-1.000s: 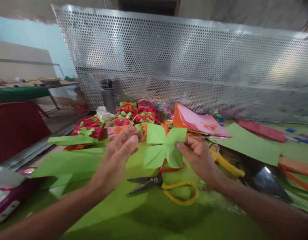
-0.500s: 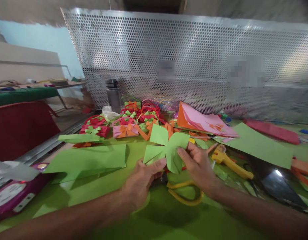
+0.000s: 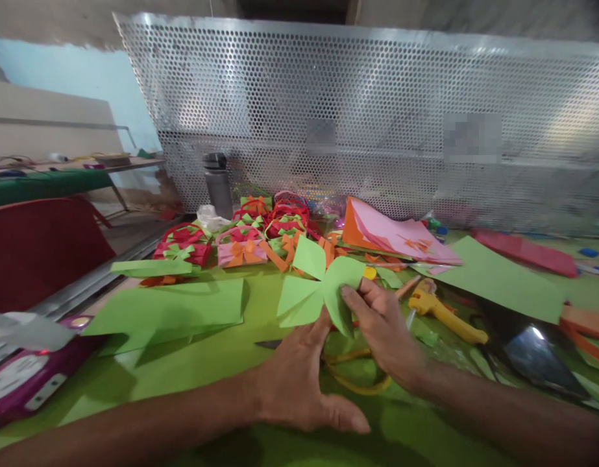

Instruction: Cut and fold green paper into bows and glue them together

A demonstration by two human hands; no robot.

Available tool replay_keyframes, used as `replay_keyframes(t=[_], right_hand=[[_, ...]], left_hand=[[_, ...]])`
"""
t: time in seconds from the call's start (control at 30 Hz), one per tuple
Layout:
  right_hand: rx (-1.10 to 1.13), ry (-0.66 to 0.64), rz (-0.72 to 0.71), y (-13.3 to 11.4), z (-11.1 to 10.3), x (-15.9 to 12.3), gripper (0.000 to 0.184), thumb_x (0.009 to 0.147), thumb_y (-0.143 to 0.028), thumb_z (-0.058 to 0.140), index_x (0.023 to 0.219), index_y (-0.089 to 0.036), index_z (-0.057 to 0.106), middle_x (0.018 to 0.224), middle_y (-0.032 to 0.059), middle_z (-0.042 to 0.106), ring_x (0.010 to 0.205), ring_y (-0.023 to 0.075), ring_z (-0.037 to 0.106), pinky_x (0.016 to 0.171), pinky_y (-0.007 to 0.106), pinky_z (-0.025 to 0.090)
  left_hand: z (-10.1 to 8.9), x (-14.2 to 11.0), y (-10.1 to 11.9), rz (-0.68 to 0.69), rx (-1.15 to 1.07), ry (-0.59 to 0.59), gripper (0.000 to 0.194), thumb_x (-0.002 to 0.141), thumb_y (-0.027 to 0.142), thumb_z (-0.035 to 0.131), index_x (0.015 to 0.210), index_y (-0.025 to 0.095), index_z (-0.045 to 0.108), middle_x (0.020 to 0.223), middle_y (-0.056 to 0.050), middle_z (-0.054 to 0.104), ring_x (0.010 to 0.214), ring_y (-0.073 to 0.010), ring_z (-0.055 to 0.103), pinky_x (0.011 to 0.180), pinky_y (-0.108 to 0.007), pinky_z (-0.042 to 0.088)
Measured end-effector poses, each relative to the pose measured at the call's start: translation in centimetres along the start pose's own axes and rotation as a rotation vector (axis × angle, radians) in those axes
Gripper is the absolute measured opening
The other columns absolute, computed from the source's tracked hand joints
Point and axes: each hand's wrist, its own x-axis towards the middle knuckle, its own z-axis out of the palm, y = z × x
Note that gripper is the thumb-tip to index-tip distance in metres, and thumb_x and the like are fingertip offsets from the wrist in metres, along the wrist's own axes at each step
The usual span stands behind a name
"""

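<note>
My right hand (image 3: 384, 324) pinches the right-hand edge of a light green paper flower (image 3: 306, 292), cut into broad petals and held up above the table. Just below the flower, my left hand (image 3: 304, 376) is spread with its thumb stretched out to the right. Its fingertips point toward the flower's lower edge; whether they touch it I cannot tell. Beneath the left hand lies a pair of scissors (image 3: 360, 389) with yellow handles. That hand covers most of the scissors, leaving a blade tip and part of the handle loops in sight.
Small paper bags with bows (image 3: 243, 253) stand in rows behind. Pink and orange sheets (image 3: 394, 237) lie to their right. A yellow glue gun (image 3: 445, 314) and a dark phone-like slab (image 3: 535, 357) are on the right. Green sheets (image 3: 167, 311) and a purple power strip (image 3: 34, 373) lie left.
My left hand came in from the left to the flower's lower edge, then moved down with its thumb spread, over the scissors. My right hand keeps its pinch on the flower.
</note>
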Motion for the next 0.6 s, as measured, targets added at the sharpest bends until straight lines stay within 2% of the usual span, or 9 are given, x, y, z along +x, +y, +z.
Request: replay_keyframes(t=[0.07, 0.17, 0.23, 0.3, 0.43, 0.5, 0.6], right_hand=[[0.005, -0.002, -0.005, 0.3, -0.1, 0.1, 0.022, 0.084, -0.035, 0.053, 0.088, -0.015, 0.06, 0.077, 0.0042, 0.067, 0.065, 0.017, 0.06, 0.059, 0.027, 0.05], [-0.091, 0.005, -0.071, 0.5, -0.2, 0.1, 0.02, 0.084, -0.033, 0.054, 0.091, -0.016, 0.061, 0.081, 0.0049, 0.068, 0.071, 0.0185, 0.061, 0.063, 0.028, 0.05], [-0.174, 0.011, -0.139, 0.7, -0.2, 0.0, 0.018, 0.084, -0.033, 0.054, 0.09, -0.016, 0.06, 0.083, 0.0056, 0.067, 0.076, 0.0197, 0.061, 0.066, 0.029, 0.049], [-0.21, -0.005, -0.185, 0.8, 0.0, -0.2, 0.017, 0.085, -0.032, 0.054, 0.089, -0.016, 0.06, 0.082, 0.0055, 0.067, 0.075, 0.0194, 0.06, 0.066, 0.03, 0.049], [-0.205, -0.041, -0.174, 0.9, 0.3, -0.8, 0.015, 0.087, -0.032, 0.052, 0.087, -0.018, 0.057, 0.077, 0.0032, 0.064, 0.072, 0.0178, 0.059, 0.065, 0.029, 0.049], [-0.205, -0.048, -0.159, 0.9, 0.4, -1.0, 0.014, 0.087, -0.033, 0.052, 0.083, -0.019, 0.056, 0.075, 0.0023, 0.063, 0.071, 0.0176, 0.059, 0.065, 0.028, 0.049], [-0.164, -0.081, -0.133, 0.8, 0.4, -1.1, 0.014, 0.087, -0.033, 0.051, 0.085, -0.02, 0.055, 0.075, 0.0013, 0.061, 0.069, 0.0163, 0.058, 0.064, 0.027, 0.049]], left_hand=[[0.0, 0.0, 0.1, 0.022, 0.039, -0.008, 0.088, 0.054, 0.034, 0.082, 0.132, 0.018, 0.046, 0.135, -0.015, 0.046, 0.13, -0.0399, 0.029, 0.11, -0.05, 0.013], [0.1, 0.2, 0.7, 0.026, -0.097, 0.048, 0.055, 0.071, 0.037, 0.069, 0.122, 0.019, 0.056, 0.126, -0.011, 0.056, 0.125, -0.033, 0.04, 0.108, -0.044, 0.022], [0.2, 0.3, 0.9, -0.055, -0.264, 0.142, 0.041, 0.079, 0.04, 0.06, 0.115, 0.021, 0.061, 0.116, -0.01, 0.063, 0.118, -0.0303, 0.049, 0.105, -0.043, 0.029], [0.4, 0.4, 0.8, -0.162, -0.454, 0.278, 0.037, 0.081, 0.042, 0.058, 0.11, 0.022, 0.063, 0.108, -0.009, 0.067, 0.113, -0.0292, 0.053, 0.101, -0.042, 0.035], [0.6, 0.9, 0.3, -0.407, -0.737, 0.511, 0.039, 0.074, 0.041, 0.067, 0.103, 0.017, 0.064, 0.1, -0.011, 0.069, 0.099, -0.0286, 0.061, 0.087, -0.041, 0.047], [0.5, 1.2, 0.2, -0.482, -0.8, 0.541, 0.041, 0.071, 0.04, 0.07, 0.102, 0.014, 0.064, 0.095, -0.012, 0.07, 0.084, -0.0272, 0.065, 0.076, -0.04, 0.051], [0.2, 1.6, 0.3, -0.474, -0.889, 0.522, 0.037, 0.071, 0.033, 0.071, 0.101, 0.012, 0.064, 0.092, -0.012, 0.07, 0.071, -0.0233, 0.066, 0.066, -0.036, 0.053]])
